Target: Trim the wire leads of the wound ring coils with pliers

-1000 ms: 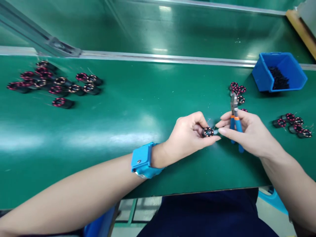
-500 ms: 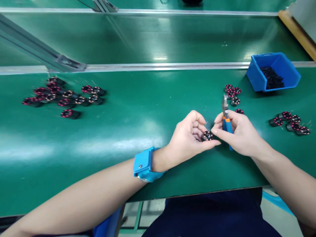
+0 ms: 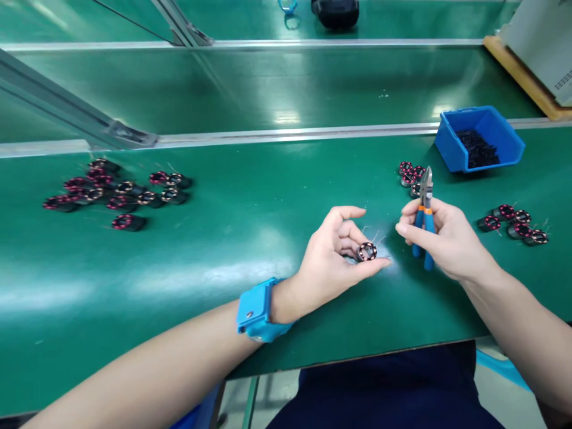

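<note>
Between the thumb and curled fingers of my left hand (image 3: 336,253) is a small ring-shaped motor stator (image 3: 367,252) with copper windings, its thin wire ends sticking up. My index finger is raised clear of it. My right hand (image 3: 444,235) grips blue-handled cutting pliers (image 3: 425,223) with orange collars; they point away from me, upright in view, with handles slightly apart. The pliers are apart from the stator. Just beyond them lies a small group of stators (image 3: 406,168), partly hidden by the pliers and hand.
A blue bin (image 3: 496,158) with small black pieces stands at the back right. More stators (image 3: 518,230) lie right of my right hand, and a larger cluster (image 3: 120,196) spreads over the left of the green table (image 3: 214,322). A metal rail (image 3: 286,133) crosses behind.
My right hand with the pliers has drawn away to the right from the stator. The stator has turned in my left hand, and its wire ends now show. The view has tilted up slightly.
</note>
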Available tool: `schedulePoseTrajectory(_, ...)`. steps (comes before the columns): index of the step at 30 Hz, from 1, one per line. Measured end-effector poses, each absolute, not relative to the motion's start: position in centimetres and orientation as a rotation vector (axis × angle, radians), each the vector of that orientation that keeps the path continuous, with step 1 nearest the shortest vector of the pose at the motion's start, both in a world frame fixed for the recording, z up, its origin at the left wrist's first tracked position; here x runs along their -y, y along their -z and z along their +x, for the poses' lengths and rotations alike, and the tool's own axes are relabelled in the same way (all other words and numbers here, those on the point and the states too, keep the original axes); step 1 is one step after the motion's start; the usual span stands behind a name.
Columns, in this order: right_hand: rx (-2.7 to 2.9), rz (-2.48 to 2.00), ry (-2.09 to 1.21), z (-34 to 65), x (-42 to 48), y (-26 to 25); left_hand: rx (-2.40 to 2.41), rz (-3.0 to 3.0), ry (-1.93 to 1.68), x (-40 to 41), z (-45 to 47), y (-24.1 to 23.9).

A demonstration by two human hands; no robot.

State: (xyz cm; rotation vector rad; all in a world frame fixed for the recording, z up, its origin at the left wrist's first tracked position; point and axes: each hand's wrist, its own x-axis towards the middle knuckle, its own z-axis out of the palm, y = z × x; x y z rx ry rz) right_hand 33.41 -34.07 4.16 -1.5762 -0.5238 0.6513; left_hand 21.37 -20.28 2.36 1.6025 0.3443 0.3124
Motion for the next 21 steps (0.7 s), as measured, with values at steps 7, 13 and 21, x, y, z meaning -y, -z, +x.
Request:
schedulePoseTrajectory(7,0.544,-1.575,-0.890,32.2,33.3,-4.6,-0.359,1.509,-0.113,20.1,21.4,-2.2)
schedulePoseTrajectory(13,0.569,-1.654,-0.666,33.0,33.3,-4.2,-0.395,1.517,-0.090,20.2,21.4,-2.4)
schedulePoseTrajectory(21,0.530,-1.593,-1.115,34.0,35.4,-5.1,-0.401,1.513,-0.017,19.7,21.2,-2.6)
